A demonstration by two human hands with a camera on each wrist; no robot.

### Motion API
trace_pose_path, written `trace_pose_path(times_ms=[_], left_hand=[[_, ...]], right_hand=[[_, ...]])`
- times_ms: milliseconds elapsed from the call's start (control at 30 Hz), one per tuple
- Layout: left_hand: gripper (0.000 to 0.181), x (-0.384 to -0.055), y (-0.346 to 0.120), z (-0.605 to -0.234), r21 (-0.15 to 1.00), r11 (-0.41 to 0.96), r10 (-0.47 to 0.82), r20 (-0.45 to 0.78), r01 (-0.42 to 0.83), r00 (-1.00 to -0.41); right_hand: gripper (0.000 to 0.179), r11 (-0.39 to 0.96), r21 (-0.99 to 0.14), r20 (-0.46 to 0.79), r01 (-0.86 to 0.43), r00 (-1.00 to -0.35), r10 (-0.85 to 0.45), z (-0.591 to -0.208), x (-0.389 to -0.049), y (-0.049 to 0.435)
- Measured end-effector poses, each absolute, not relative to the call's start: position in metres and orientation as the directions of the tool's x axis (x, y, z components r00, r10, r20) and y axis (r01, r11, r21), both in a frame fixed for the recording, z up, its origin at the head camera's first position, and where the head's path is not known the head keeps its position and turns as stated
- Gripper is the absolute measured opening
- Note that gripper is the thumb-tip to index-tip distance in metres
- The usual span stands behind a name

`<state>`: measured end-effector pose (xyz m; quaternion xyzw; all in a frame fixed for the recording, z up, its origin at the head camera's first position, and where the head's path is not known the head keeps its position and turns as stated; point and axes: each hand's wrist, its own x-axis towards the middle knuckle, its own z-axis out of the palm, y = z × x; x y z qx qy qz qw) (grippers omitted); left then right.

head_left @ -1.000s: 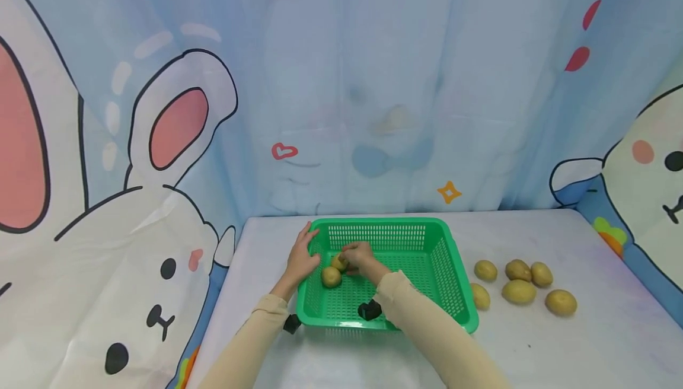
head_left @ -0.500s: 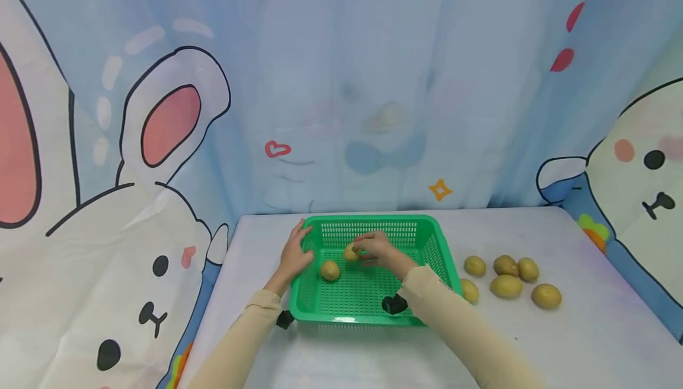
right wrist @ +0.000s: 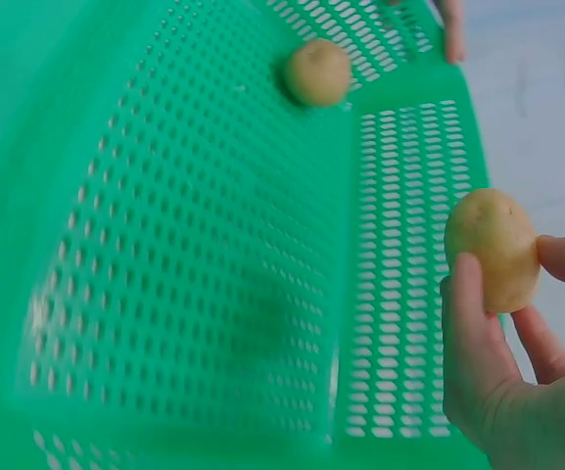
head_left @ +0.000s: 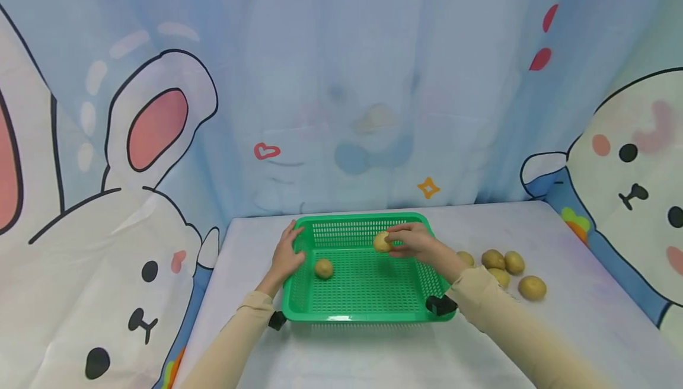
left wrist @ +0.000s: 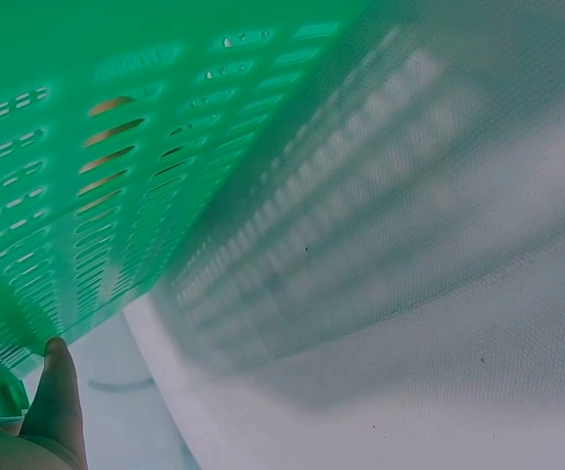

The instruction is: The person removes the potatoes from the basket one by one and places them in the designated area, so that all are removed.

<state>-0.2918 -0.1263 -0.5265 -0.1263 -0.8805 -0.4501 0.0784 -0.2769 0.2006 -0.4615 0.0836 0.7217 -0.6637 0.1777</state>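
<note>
A green plastic basket (head_left: pixel 357 294) stands on the table, with one potato (head_left: pixel 323 268) lying on its floor toward the left. My left hand (head_left: pixel 284 261) grips the basket's left rim, thumb on the inner side. In the left wrist view, a finger (left wrist: pixel 57 392) lies along the outside of the perforated wall. Above the basket's right half, my right hand (head_left: pixel 416 244) pinches a second potato (head_left: pixel 382 242) between thumb and fingers. The right wrist view shows this held potato (right wrist: pixel 494 248) raised over the basket floor, near the far wall.
Several loose potatoes lie on the white table to the right of the basket, the nearest to the front being a round potato (head_left: pixel 532 288). A printed curtain (head_left: pixel 341 92) hangs behind the table. My right forearm crosses the basket's right edge.
My right hand has lifted the potato from beside the other one at the basket's left and carried it to the right. My left hand keeps its hold on the rim. The view has shifted slightly.
</note>
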Motion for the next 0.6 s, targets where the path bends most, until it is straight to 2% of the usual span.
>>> trace_pose_path(times_ms=[233,433,600], left_hand=[[0.07,-0.29,-0.126,-0.526,0.773,0.56,0.151,0.26,0.3,-0.954],[0.07,-0.288,-0.124,-0.524,0.774,0.556,0.153,0.263,0.303,-0.953],[0.07,-0.288,-0.125,-0.523,0.769,0.564,0.146,0.264,0.299,-0.953]], right_hand=[[0.052,0.079,-0.928,-0.371,0.364,-0.919,-0.131,-0.445,-0.263,0.238],[0.052,0.046,-0.916,-0.401,0.398,-0.908,-0.119,-0.447,-0.245,0.276],[0.051,0.073,-0.914,-0.403,0.398,-0.911,-0.086,-0.453,-0.229,0.307]])
